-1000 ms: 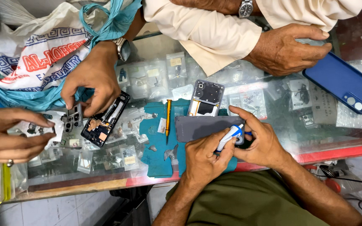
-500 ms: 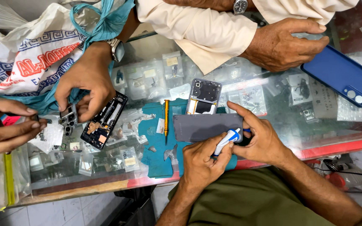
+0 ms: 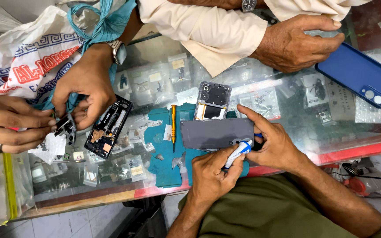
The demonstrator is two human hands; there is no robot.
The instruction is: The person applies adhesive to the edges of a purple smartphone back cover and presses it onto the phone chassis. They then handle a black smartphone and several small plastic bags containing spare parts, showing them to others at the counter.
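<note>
1. Low in the middle of the frame, the wearer's left hand [image 3: 210, 174] is closed around a small white and blue tool [image 3: 238, 153], its tip against the lower edge of a grey phone back cover [image 3: 217, 133].
2. The right hand [image 3: 272, 143] clamps the right end of that cover, fingers over its top edge and thumb below, holding it flat just above the desk [image 3: 287, 110].
3. Under the cover lies a teal work mat [image 3: 166, 165]; an orange-handled screwdriver [image 3: 173, 125] rests on it just left of the cover.
4. Just above the cover sits an opened phone body [image 3: 212, 100], inner side up.
5. At left centre, another person's hands [image 3: 87, 86] pinch small dark parts beside a black phone frame [image 3: 109, 128] lying tilted on the glass.
6. At the upper right, a third person's hand [image 3: 298, 42] rests near a blue phone case [image 3: 358, 75].
7. A printed plastic bag [image 3: 27, 57] fills the upper left.
</note>
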